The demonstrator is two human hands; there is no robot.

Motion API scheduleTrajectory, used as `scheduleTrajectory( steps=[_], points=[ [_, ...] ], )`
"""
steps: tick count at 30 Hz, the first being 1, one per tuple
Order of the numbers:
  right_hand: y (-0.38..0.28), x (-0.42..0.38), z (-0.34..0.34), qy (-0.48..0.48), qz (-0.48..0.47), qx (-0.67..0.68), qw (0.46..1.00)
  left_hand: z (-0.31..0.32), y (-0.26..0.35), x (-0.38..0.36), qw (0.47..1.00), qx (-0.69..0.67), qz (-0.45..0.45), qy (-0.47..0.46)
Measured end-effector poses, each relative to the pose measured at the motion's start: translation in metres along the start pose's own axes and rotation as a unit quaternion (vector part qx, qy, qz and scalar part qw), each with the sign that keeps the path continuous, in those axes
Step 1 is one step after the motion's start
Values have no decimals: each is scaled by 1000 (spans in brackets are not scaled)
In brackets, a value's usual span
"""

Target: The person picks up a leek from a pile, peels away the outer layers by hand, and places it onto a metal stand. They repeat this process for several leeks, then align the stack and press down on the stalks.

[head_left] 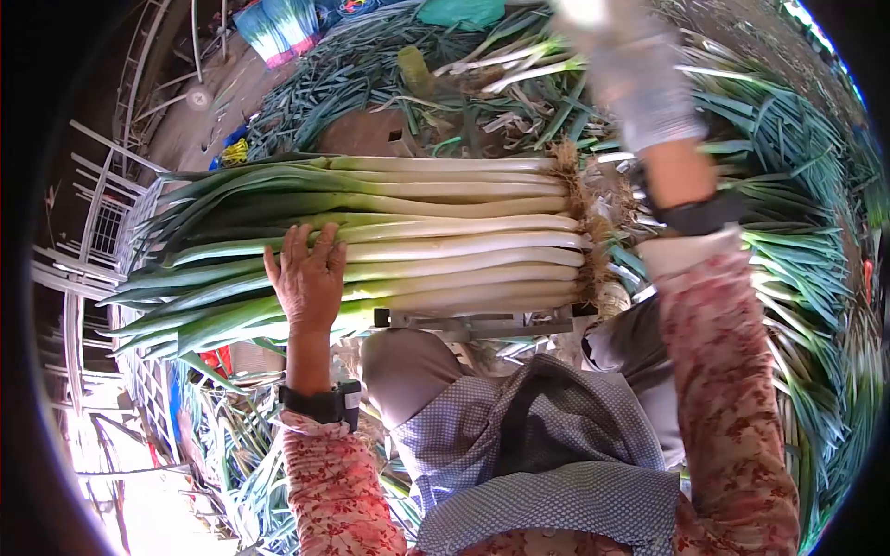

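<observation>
A row of large green onions [464, 250] lies side by side across a low stand, white stems and roots to the right, dark leaves to the left. My bare left hand [309, 273] rests flat on the leaves near where they turn white, fingers spread. My right hand [640, 83], in a pale glove, is stretched forward beyond the root ends, over the onions on the ground. Motion smears it, so its fingers and anything in them cannot be made out. Dark bands [320, 405] circle both wrists.
Heaps of green onions [797, 167] lie along the right side, with cut leaves [343, 83] piled at the far side. A white wire rack [107, 222] stands at the left. A yellowish-green cylinder [415, 72] stands behind the row. My knees [408, 366] are close to the stand.
</observation>
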State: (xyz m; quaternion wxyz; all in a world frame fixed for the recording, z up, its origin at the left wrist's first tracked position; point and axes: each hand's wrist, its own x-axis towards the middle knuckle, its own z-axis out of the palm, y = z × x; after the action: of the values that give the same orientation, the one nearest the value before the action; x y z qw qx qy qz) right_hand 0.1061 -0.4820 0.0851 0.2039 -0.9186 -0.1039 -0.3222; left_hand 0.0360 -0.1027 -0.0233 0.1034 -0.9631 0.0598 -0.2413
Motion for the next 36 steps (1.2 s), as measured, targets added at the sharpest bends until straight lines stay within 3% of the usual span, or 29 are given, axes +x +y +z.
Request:
scheduleTrajectory(
  steps=[1, 2, 3, 4, 6, 12, 15, 18, 21, 25, 28, 32, 34, 35, 36],
  points=[
    [-20, -6, 31, -2, -54, -106, 993, -2, 1, 0, 1000, -2, -1, -1],
    [-23, -22, 95, 183, -132, -31, 974, -4, 2, 1, 1000, -6, 0, 0],
    [-52, -47, 102, 33, -121, 1, 992, -3, 2, 1, 1000, -1, 1, 2],
    [-51, -76, 150, -100, -128, 117, 980, -4, 2, 0, 1000, 10, -13, -19],
    [-68, -108, 170, -215, -99, 141, 961, -6, 6, 3, 997, 25, -24, -66],
    [-65, -83, 170, -251, -66, 138, 956, 5, 3, 2, 1000, 28, 3, -5],
    [-54, -93, 186, -249, -11, 226, 942, 0, -3, -4, 999, 40, -5, 3],
    [-60, -99, 171, -252, -20, 178, 951, 4, 1, -3, 999, 28, -11, 16],
    [-58, -111, 183, -157, -59, 149, 974, -1, 3, 0, 1000, 3, -24, -6],
    [-64, -126, 184, -196, -55, 121, 972, -1, 3, 1, 1000, 14, -25, -12],
    [-68, -129, 180, -218, -14, 89, 972, -19, 11, 8, 996, 4, -38, -81],
    [-74, -131, 171, -204, 10, 87, 975, -42, 21, 32, 994, 27, 35, 102],
    [-75, -130, 172, -222, 6, 97, 970, -10, 8, 45, 997, 64, 17, 34],
    [-73, -129, 170, -203, -11, 96, 974, -2, 2, 45, 996, 74, 15, -53],
    [-68, -126, 167, -225, -17, 115, 967, 4, -2, 44, 998, 52, 25, -23]
  ],
)
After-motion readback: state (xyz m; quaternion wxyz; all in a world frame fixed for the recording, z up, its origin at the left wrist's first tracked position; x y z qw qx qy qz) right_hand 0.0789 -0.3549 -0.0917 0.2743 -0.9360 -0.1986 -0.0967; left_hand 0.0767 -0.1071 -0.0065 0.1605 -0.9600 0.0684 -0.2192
